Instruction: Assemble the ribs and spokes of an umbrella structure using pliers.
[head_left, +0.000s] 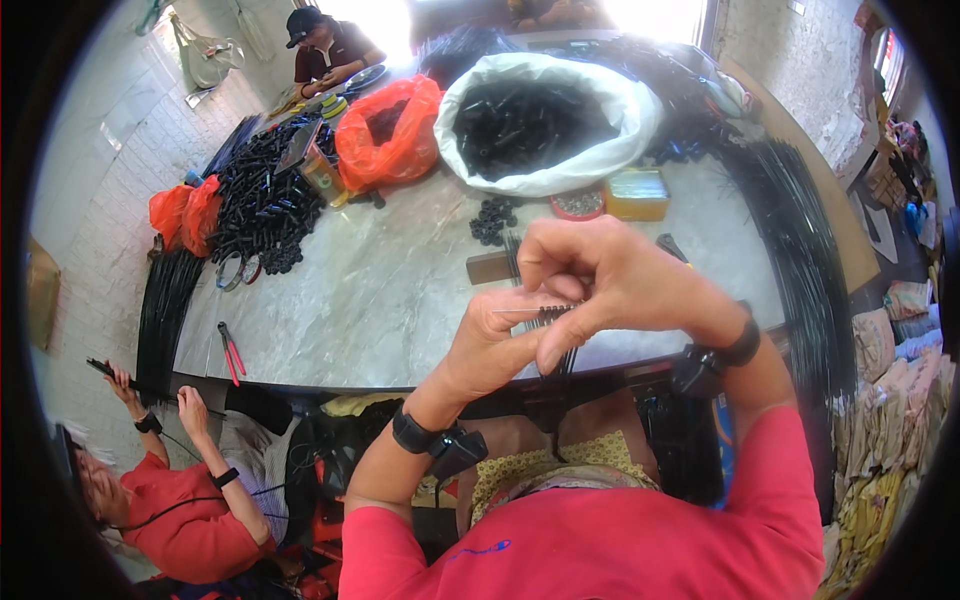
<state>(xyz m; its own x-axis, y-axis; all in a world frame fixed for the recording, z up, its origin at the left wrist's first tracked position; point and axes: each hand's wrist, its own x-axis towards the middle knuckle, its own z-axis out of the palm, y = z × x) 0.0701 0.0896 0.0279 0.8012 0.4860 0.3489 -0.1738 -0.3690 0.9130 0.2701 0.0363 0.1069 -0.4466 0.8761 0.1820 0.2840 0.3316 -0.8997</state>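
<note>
Both my hands meet over the table's near edge, fingers closed together. My left hand (480, 345) pinches a thin metal wire (513, 310) that sticks out to the left. Along this wire sits a row of small dark ends (553, 314), between the hands. From above, my right hand (640, 280) closes its thumb and fingers on the same row, hiding part of it. Several thin black rods (513, 250) run beneath the hands and past the table edge. Beside them lies a brownish block (488, 268).
Beyond stand a white sack (645, 110) of black tubes, a red bag (400, 165), a yellow box (640, 208) and a dish (578, 215) of metal bits. Red-handled pliers (234, 362) lie left. Rod bundles (800, 250) line the right side. A co-worker (190, 520) sits at left, another (330, 55) behind.
</note>
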